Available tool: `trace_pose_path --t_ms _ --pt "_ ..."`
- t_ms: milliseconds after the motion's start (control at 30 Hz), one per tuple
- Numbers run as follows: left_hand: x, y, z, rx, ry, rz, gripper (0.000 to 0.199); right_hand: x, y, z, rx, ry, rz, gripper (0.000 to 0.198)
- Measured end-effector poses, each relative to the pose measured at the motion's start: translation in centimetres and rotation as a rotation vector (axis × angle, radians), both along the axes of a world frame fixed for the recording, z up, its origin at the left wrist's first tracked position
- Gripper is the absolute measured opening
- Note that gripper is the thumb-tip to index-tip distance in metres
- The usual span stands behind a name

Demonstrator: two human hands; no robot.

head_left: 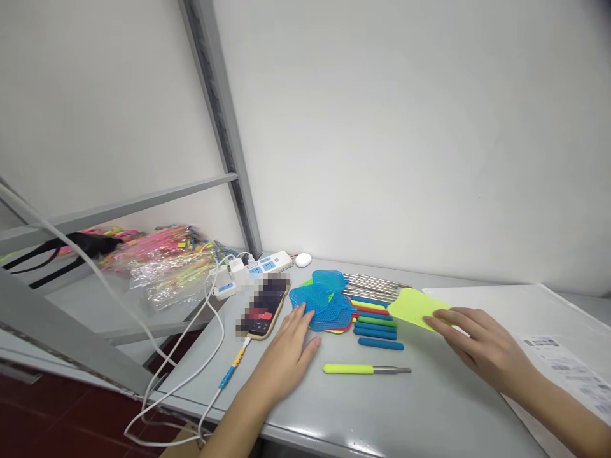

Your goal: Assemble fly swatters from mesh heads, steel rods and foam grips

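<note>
Left of the fingers of the left hand (286,350), a phone (268,308) is partly masked by pixels. The thumb is spread; whether blue swatter heads (324,299) are touched by the fingertips can't be told. Now, between the fingers of the right hand (487,343), a yellow swatter head (409,306) is pinched, one edge hidden.

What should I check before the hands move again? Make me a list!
1. Right hand has hold of the yellow swatter head: ok, fingers on one end.
2. Left hand touching the blue swatter heads: cannot tell, its fingertips are on or just above them.
3. Blue swatter heads neatly lined up: not ok, they overlap at different angles.
4. Yellow-handled rod clear of both hands: ok, it lies alone on the table.
5. Phone cable plugged in at the phone: ok.
</note>
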State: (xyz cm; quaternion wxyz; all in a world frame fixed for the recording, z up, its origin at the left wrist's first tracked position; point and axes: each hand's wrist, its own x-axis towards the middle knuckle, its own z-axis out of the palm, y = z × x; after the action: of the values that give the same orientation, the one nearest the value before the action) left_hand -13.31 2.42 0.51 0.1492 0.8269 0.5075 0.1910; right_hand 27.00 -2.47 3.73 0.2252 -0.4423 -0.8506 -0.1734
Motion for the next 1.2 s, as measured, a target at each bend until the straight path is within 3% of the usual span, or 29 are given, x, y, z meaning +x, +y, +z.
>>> trace_pose_path --t_ms 100,200,400,567,733,1200 --pt "0.0 -0.1 -0.3 0.030 0.019 -0.013 0.056 1.9 -3.2 -1.7 -0.042 -0.079 -0.123 0.042" --pt "0.1 -0.4 -1.0 0.046 0.060 -0.026 0.058 1.5 -5.7 -3.4 -0.144 -0.158 -0.208 0.041" --pt "-0.5 -1.8 -1.7 0.117 0.212 -0.038 0.061 -2.9 -7.7 -3.7 -0.386 -0.125 -0.415 0.039" --pt "-1.2 -2.6 -1.6 0.211 0.320 -0.112 0.074 -7.2 -9.6 -3.9 -0.521 0.063 -0.546 0.068" --pt "-0.9 -2.6 -1.3 0.193 0.376 -0.141 0.079 -9.3 -10.1 -5.2 -0.549 0.086 -0.610 0.073" --pt "-0.8 -2.7 -0.8 0.106 0.379 -0.156 0.075 -9.1 -9.5 -5.5 -0.564 0.097 -0.633 0.069"
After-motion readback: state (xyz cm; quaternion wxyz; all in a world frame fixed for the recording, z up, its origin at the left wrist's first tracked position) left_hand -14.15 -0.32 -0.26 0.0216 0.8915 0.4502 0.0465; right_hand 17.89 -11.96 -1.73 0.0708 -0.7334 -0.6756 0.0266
